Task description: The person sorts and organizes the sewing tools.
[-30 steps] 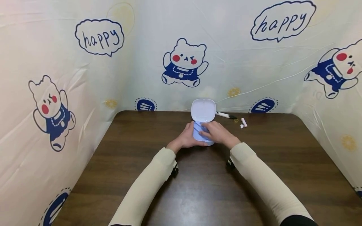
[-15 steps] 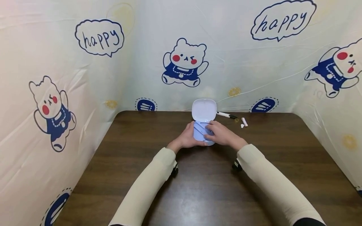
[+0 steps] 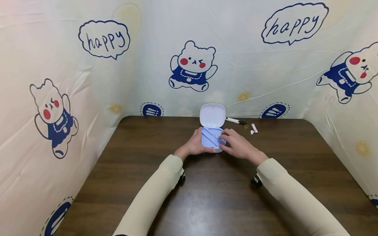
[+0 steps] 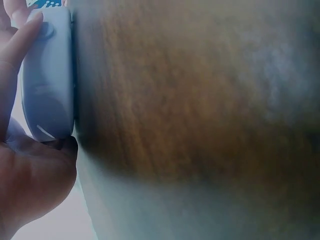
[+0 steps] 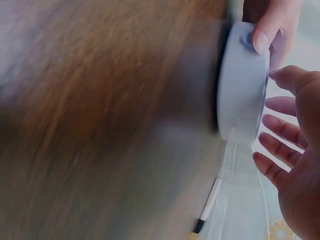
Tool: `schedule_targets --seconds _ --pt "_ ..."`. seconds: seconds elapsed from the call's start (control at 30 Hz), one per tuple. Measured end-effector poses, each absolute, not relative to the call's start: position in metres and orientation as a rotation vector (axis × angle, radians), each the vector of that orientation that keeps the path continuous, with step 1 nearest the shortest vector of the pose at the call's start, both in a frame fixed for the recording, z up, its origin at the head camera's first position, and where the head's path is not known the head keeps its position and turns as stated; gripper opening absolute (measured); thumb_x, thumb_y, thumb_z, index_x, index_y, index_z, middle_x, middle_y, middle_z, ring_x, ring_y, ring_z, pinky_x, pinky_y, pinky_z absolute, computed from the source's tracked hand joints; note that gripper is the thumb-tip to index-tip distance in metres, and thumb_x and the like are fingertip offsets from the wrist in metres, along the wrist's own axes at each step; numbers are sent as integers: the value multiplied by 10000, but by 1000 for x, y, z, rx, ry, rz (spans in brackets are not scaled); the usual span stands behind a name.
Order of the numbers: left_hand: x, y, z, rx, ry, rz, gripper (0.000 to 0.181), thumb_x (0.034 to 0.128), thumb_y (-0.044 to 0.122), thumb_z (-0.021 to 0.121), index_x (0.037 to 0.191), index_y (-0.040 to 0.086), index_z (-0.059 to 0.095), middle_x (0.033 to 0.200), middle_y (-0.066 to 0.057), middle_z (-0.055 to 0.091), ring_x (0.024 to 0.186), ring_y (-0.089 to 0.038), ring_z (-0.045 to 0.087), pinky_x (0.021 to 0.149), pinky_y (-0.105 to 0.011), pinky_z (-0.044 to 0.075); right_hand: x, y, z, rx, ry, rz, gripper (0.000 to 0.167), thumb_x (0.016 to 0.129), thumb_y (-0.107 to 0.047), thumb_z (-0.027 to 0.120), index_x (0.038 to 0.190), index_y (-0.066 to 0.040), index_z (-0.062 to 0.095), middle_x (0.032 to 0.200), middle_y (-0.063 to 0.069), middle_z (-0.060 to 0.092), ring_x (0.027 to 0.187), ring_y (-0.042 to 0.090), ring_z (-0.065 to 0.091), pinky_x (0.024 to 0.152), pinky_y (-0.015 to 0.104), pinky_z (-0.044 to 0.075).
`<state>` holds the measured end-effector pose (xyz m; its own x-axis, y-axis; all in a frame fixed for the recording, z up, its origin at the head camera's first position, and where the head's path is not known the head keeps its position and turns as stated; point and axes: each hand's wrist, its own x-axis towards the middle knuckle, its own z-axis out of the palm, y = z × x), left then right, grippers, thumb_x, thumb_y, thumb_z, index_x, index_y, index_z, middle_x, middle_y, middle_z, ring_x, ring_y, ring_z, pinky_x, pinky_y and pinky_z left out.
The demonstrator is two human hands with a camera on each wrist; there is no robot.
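Observation:
A small light-blue plastic case (image 3: 209, 141) stands on the table, its white lid (image 3: 212, 115) tipped up at the back. A diagonal groove or divider crosses its inside surface. My left hand (image 3: 195, 143) grips the case along its left side, the thumb lying across the front by a round latch button (image 4: 46, 30). Over the right side of the case is my right hand (image 3: 237, 144). In the right wrist view its fingers (image 5: 282, 131) are spread and loosely bent, tips at the case's upper edge, with nothing seen held.
Right of the lid, along the table's back edge, lies a white pen with a black end (image 3: 234, 120). Beside it are a small yellow ring (image 3: 246, 126), a pale pink stick-like piece (image 3: 254, 128) and a tiny white piece (image 3: 252, 132). A printed curtain (image 3: 165, 65) hangs behind.
My right hand has slid rightward across the case to its right edge, uncovering more of the inside. The left hand and the case have stayed in place.

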<state>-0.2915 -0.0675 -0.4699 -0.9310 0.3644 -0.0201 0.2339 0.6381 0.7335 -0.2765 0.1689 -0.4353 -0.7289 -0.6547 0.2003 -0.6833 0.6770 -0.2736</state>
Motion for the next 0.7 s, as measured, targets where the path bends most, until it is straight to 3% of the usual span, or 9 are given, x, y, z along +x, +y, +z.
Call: schedule_targets --seconds 0.4,0.7 --pt "-302 -70 -486 505 2685 1230 1254 642 496 948 1561 79 204 1457 -138 358 1278 -261 436 1080 -416 400 -271 195 -436 1050 -2818 551 298 961 -200 727 1214 -43 712 1227 127 598 1114 287 566 932 504 514" --pt "-294 -69 -477 503 2701 1221 1216 671 459 942 1557 54 213 1457 -155 356 1290 -272 435 1091 -405 395 -280 224 -439 876 -2911 565 339 978 -198 697 1253 -1 683 1224 161 619 1109 320 616 942 543 517"
